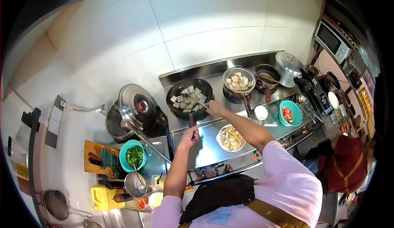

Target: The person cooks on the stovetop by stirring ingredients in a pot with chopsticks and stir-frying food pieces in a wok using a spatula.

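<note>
A black frying pan (172, 107) sits on the left part of the stove, holding pale grey-white chunks (198, 94). My left hand (190, 135) is closed around the pan's dark handle (192, 120). In my right hand (214, 108) is a metal spatula (196, 99); its far end lies among the chunks and its exact shape is hard to make out. Below my right forearm, a white bowl (219, 139) of pale sliced pieces rests on the steel counter. To the right of the pan, a strainer (225, 77) with browned pale chunks rests over a burner.
A saucepan (268, 96) and a lidded pot (289, 66) stand at the back right. A teal bowl (297, 115) contains red pieces. At left are a large lidded wok (139, 105), a bowl of chopped greens (134, 156) and a yellow jug (103, 198). Another person (349, 166) is at right.
</note>
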Demonstrator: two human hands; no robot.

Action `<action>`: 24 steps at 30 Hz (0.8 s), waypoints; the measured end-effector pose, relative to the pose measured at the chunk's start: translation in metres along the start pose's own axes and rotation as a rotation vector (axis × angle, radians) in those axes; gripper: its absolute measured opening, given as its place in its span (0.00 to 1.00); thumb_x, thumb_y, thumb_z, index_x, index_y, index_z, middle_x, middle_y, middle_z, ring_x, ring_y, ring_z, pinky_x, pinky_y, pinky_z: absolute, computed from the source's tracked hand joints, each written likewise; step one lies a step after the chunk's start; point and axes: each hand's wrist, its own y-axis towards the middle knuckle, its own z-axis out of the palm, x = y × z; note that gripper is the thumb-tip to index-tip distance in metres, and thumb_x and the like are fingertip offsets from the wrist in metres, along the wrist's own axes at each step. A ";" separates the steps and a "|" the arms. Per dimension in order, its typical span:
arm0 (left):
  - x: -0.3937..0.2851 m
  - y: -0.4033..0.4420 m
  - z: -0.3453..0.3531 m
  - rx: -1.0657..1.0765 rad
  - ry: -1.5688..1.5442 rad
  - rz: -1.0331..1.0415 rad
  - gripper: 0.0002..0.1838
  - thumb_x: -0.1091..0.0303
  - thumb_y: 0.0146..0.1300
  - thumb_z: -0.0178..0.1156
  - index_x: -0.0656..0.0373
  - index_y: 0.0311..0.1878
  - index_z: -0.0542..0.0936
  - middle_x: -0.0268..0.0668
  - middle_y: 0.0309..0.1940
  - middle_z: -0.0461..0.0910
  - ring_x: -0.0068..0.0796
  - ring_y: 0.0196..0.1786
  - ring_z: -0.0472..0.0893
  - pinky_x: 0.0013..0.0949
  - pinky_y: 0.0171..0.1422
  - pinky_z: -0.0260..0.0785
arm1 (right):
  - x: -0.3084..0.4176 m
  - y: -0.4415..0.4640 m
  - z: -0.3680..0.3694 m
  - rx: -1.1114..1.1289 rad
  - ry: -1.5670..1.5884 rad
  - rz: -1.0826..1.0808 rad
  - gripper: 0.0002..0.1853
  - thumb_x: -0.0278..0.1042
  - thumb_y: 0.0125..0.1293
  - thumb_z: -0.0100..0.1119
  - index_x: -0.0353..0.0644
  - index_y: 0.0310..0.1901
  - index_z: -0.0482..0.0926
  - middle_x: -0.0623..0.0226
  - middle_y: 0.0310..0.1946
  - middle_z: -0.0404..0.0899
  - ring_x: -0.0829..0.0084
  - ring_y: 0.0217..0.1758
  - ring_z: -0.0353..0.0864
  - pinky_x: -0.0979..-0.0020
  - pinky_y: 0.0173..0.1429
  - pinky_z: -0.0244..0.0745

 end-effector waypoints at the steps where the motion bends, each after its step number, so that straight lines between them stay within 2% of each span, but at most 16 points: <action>1: 0.001 0.000 0.002 0.000 -0.003 0.013 0.08 0.67 0.66 0.63 0.54 0.33 0.74 0.25 0.20 0.71 0.15 0.18 0.67 0.18 0.17 0.58 | -0.003 0.001 0.001 -0.030 0.001 0.003 0.17 0.31 0.53 0.54 0.44 0.45 0.85 0.46 0.36 0.84 0.47 0.43 0.84 0.53 0.51 0.78; 6: 0.004 0.001 0.016 -0.033 0.036 0.072 0.08 0.69 0.64 0.63 0.53 0.30 0.74 0.25 0.19 0.71 0.15 0.17 0.67 0.21 0.19 0.58 | -0.017 0.010 0.008 -0.161 0.025 -0.019 0.14 0.36 0.55 0.57 0.46 0.43 0.84 0.51 0.28 0.83 0.52 0.34 0.85 0.56 0.44 0.78; 9: 0.007 0.002 0.020 -0.041 0.063 0.089 0.09 0.69 0.64 0.63 0.53 0.28 0.74 0.24 0.18 0.71 0.15 0.17 0.67 0.21 0.19 0.58 | -0.018 0.000 0.001 -0.099 0.139 -0.026 0.12 0.37 0.56 0.59 0.45 0.40 0.84 0.57 0.23 0.82 0.61 0.26 0.84 0.60 0.37 0.78; 12: 0.011 0.004 0.021 -0.067 0.084 0.109 0.10 0.69 0.63 0.63 0.52 0.26 0.74 0.25 0.17 0.70 0.16 0.16 0.67 0.23 0.18 0.57 | -0.015 -0.007 -0.006 -0.031 0.216 0.001 0.09 0.35 0.57 0.60 0.43 0.39 0.83 0.61 0.18 0.79 0.69 0.18 0.79 0.65 0.28 0.75; 15: 0.014 0.009 0.025 -0.076 0.101 0.120 0.11 0.69 0.63 0.63 0.53 0.26 0.74 0.25 0.17 0.70 0.18 0.16 0.67 0.23 0.17 0.57 | -0.012 -0.007 -0.002 -0.059 0.341 0.028 0.10 0.31 0.59 0.60 0.41 0.42 0.84 0.64 0.17 0.77 0.73 0.15 0.75 0.67 0.21 0.70; 18: 0.018 0.014 0.026 -0.083 0.121 0.125 0.11 0.68 0.63 0.63 0.53 0.25 0.73 0.26 0.16 0.69 0.19 0.15 0.67 0.24 0.17 0.57 | -0.011 -0.003 0.006 0.077 0.710 0.140 0.13 0.29 0.61 0.59 0.39 0.46 0.84 0.67 0.16 0.75 0.77 0.13 0.72 0.71 0.16 0.65; 19: 0.020 0.015 0.026 -0.097 0.128 0.127 0.12 0.68 0.63 0.63 0.53 0.25 0.73 0.26 0.16 0.69 0.19 0.15 0.67 0.25 0.17 0.57 | -0.011 -0.004 0.006 0.127 0.770 0.147 0.11 0.30 0.61 0.59 0.36 0.43 0.83 0.67 0.16 0.75 0.76 0.13 0.71 0.71 0.17 0.65; 24: 0.028 0.021 0.024 -0.123 0.115 0.175 0.12 0.68 0.61 0.64 0.54 0.25 0.72 0.27 0.16 0.69 0.20 0.14 0.66 0.26 0.16 0.56 | -0.013 -0.015 0.001 -0.013 0.584 0.148 0.12 0.31 0.59 0.59 0.37 0.42 0.84 0.65 0.15 0.77 0.73 0.14 0.74 0.68 0.21 0.71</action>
